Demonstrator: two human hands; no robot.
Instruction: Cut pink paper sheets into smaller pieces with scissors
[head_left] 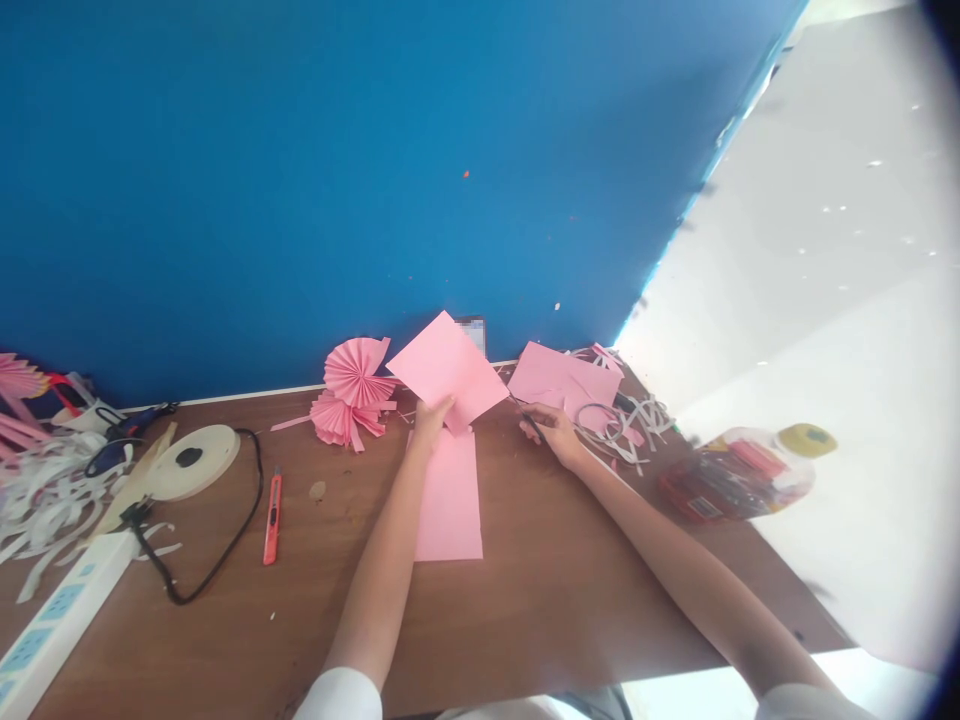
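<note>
My left hand pinches the lower edge of a pink paper sheet and holds it tilted above the brown table. A second pink sheet lies flat under that hand. My right hand is closed on dark scissors, whose tip points toward the raised sheet's right edge. Two pleated pink paper fans lie just left of the raised sheet.
More pink paper and white paper strips lie at the right. A clear bag of supplies hangs off the table's right edge. A red utility knife, tape roll, black cable, power strip and paper scraps lie left. A blue wall stands behind.
</note>
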